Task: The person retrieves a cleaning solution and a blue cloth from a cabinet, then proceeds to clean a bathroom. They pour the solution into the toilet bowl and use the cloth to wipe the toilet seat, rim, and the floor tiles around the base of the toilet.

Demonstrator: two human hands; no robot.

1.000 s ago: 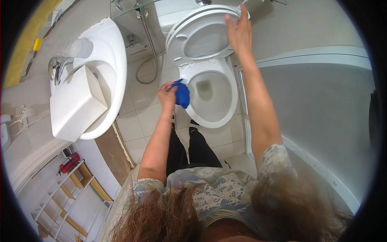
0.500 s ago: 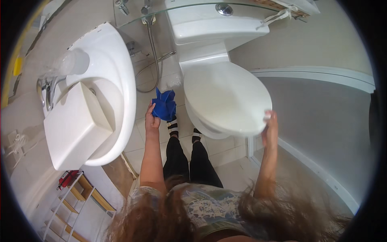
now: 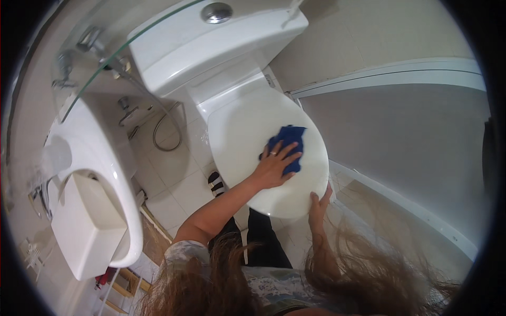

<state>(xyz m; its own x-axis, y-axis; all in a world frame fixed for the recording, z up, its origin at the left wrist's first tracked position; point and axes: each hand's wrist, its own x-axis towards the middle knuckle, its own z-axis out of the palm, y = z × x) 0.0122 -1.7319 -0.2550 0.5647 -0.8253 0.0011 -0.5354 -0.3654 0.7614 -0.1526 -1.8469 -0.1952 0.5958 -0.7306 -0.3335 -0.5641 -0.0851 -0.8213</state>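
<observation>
A closed white toilet lid fills the middle of the view. On its front half lies a blue cloth, partly covered by my left hand. That hand presses down flat on the cloth with its fingers spread, and a ring shows on one finger. At the lid's front right edge, my right hand curls about the rim, thumb on the near side and fingers along the outer side. The undersides of its fingers are hidden.
Left of the toilet, a white sink holds a white tank-lid-like box. A glass shelf crosses the upper left, above a shower hose. A grey panel stands at the right. The toilet tank is behind the lid.
My left hand has moved right and brought the blue cloth from beside the toilet onto the lid, its fingers now spread. My right hand stays at the lid's edge. The view has shifted.
</observation>
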